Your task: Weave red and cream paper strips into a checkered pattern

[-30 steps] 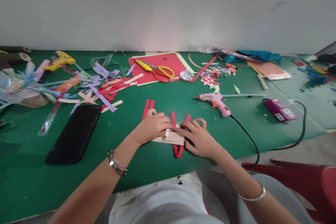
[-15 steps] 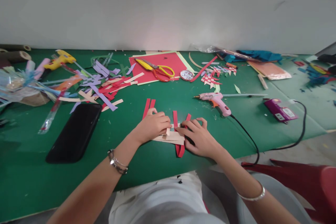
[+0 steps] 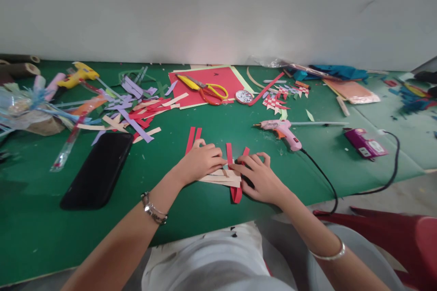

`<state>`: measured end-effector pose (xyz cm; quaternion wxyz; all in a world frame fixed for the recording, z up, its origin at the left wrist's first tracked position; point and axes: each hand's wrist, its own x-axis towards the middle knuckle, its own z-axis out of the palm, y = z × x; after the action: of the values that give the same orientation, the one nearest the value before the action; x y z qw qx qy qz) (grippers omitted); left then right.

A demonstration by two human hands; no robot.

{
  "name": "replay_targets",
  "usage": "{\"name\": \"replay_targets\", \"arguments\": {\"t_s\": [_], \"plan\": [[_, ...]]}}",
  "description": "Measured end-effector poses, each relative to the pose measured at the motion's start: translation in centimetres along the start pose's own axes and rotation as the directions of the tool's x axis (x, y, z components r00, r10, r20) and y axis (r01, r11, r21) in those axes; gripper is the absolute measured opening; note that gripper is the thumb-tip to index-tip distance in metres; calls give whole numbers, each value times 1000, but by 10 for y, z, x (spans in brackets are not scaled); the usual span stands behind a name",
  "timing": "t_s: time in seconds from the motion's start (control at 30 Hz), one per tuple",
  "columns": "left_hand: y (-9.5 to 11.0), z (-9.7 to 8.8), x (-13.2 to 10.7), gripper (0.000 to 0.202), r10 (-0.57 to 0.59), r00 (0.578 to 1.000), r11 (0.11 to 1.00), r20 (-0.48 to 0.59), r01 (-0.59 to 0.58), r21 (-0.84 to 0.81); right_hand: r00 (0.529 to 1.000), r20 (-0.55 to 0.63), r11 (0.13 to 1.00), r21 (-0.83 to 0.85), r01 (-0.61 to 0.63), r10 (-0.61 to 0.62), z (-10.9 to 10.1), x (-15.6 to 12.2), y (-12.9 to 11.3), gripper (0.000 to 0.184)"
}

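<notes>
Near the front edge of the green table, cream paper strips lie crosswise over red paper strips. One red strip bends into a loop below the cream ones. My left hand is closed on the left part of the cream strips, its fingertips pressed together. Two more red strips stick out beyond that hand. From the right, my right hand grips the strips where red and cream cross, thumb and fingers bent around them. Its fingertips partly cover the crossing.
A black phone lies at left, near a heap of paper strips. Scissors rest on red paper. At right are a pink glue gun, its black cable and a purple power box.
My left fingers have shifted slightly right along the cream strips, and the folded cream end under them is no longer raised. My right hand stays nearly in place.
</notes>
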<state>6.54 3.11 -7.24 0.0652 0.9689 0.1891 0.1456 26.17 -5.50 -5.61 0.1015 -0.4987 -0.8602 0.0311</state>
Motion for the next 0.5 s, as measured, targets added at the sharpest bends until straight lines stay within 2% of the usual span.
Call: {"name": "replay_targets", "arguments": {"t_s": [0.17, 0.5], "plan": [[0, 0, 1, 15, 9, 999, 1000, -44, -9, 1, 1000, -14, 1000, -4, 14, -14, -1, 1, -1, 36], [-1, -5, -1, 24, -23, 997, 995, -70, 17, -97, 1000, 0, 1000, -15, 13, -13, 1, 0, 1, 36]]}}
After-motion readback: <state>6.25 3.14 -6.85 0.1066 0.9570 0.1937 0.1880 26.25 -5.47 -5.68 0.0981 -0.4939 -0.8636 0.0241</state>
